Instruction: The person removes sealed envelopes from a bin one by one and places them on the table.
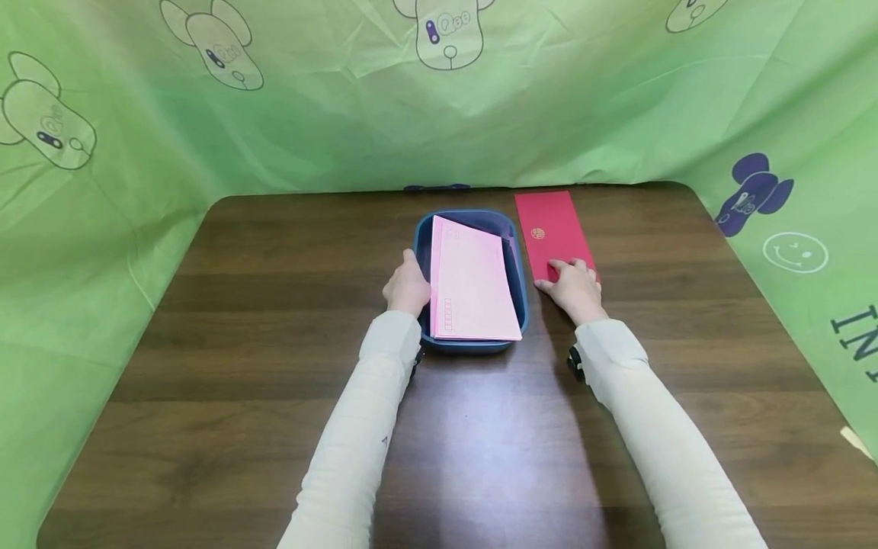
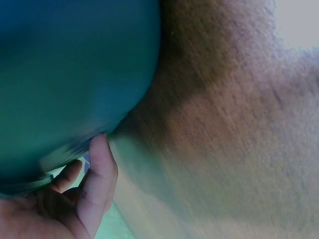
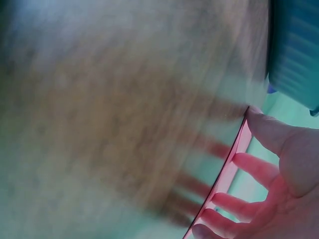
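A blue plastic bin (image 1: 473,347) stands on the table, holding a stack of pink envelopes (image 1: 473,282) that leans over its near rim. At its left side, my left hand (image 1: 408,290) grips the rim; in the left wrist view its fingers (image 2: 102,167) bend against the outer wall. Just right of the bin lies a red envelope (image 1: 554,225) with a small gold emblem. Spread across its near end, my right hand (image 1: 575,290) touches it with thumb and fingertips. The right wrist view shows the thumb (image 3: 269,130) at one corner and the fingers along the edge.
The dark wooden table (image 1: 274,366) extends to both sides and in front of the bin. A green printed cloth (image 1: 329,130) hangs behind the table and along its left and right sides.
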`<state>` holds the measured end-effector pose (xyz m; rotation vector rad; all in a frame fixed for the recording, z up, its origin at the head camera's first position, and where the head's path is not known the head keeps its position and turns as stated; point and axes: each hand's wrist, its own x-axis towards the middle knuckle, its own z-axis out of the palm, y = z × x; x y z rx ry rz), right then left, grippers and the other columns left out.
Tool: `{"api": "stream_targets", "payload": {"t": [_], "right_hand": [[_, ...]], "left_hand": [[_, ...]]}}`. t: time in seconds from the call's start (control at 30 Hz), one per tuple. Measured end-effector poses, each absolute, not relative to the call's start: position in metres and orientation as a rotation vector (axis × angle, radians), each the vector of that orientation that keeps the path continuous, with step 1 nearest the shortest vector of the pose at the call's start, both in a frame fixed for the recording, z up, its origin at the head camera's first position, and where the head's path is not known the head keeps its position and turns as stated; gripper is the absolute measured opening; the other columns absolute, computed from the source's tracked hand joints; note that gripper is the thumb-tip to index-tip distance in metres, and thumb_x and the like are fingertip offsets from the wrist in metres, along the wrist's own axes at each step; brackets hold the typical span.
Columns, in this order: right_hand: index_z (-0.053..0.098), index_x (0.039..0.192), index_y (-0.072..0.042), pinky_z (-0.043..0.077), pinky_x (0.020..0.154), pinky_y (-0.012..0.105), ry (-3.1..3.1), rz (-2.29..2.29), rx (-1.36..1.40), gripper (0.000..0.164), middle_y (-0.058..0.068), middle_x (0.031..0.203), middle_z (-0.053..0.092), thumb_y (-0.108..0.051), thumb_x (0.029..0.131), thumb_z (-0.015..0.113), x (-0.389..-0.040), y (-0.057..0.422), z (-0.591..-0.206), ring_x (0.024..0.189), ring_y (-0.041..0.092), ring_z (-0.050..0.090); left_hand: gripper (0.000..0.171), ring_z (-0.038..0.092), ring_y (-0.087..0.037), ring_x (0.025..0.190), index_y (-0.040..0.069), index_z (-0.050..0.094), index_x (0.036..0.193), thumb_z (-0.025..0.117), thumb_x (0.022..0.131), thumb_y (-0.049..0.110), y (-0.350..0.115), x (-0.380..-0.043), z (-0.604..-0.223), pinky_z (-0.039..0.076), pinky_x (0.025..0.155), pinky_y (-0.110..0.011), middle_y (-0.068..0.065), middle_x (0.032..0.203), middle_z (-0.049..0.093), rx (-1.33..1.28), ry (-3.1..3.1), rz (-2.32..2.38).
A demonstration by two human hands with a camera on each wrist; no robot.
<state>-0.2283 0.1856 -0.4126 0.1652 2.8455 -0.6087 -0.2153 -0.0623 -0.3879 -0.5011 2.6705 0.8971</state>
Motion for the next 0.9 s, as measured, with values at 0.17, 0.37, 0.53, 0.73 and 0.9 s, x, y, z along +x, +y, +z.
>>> {"api": "stream_targets", "payload": {"t": [0.17,0.37,0.53,0.73,0.9], "right_hand": [[0.038,0.143,-0.004,0.023,0.107,0.061,2.851,-0.617,0.176,0.061,0.033,0.145,0.028,-0.033,0.094,0.057,-0.2287,0.183,-0.4131,0.131,0.052,0.029],[0.039,0.143,-0.004,0.024,0.106,0.061,2.858,-0.605,0.128,0.06,0.033,0.144,0.028,-0.033,0.094,0.056,-0.2285,0.1818,-0.413,0.131,0.053,0.029],[0.04,0.143,-0.003,0.026,0.105,0.061,2.865,-0.588,0.074,0.059,0.033,0.143,0.029,-0.035,0.095,0.055,-0.2284,0.1818,-0.4128,0.131,0.053,0.028],[0.04,0.143,-0.003,0.027,0.104,0.061,2.871,-0.581,0.061,0.059,0.034,0.143,0.029,-0.035,0.095,0.055,-0.2286,0.1811,-0.4128,0.13,0.053,0.028],[0.039,0.144,-0.004,0.03,0.103,0.06,2.874,-0.531,0.028,0.058,0.034,0.142,0.029,-0.035,0.096,0.052,-0.2285,0.1795,-0.4138,0.129,0.053,0.03]], "left_hand": [[0.071,0.057,-0.035,0.117,0.014,0.022,0.147,0.063,0.09,0.014,-0.0626,-0.2159,-0.3888,0.046,0.098,-0.048,-0.016,0.139,0.05,-0.498,2.68,0.883],[0.069,0.059,-0.034,0.111,0.015,0.022,0.146,0.062,0.091,0.015,-0.062,-0.2168,-0.3903,0.047,0.095,-0.046,-0.016,0.136,0.051,-0.503,2.68,0.884],[0.069,0.06,-0.032,0.107,0.016,0.022,0.146,0.063,0.09,0.016,-0.0621,-0.2172,-0.3905,0.05,0.092,-0.043,-0.015,0.135,0.052,-0.504,2.672,0.901],[0.068,0.06,-0.033,0.108,0.015,0.023,0.146,0.063,0.09,0.015,-0.0622,-0.2181,-0.3906,0.051,0.091,-0.044,-0.016,0.135,0.052,-0.503,2.68,0.904],[0.07,0.059,-0.034,0.112,0.014,0.021,0.147,0.062,0.091,0.015,-0.063,-0.2175,-0.3914,0.049,0.093,-0.045,-0.016,0.137,0.051,-0.504,2.678,0.906]]}}
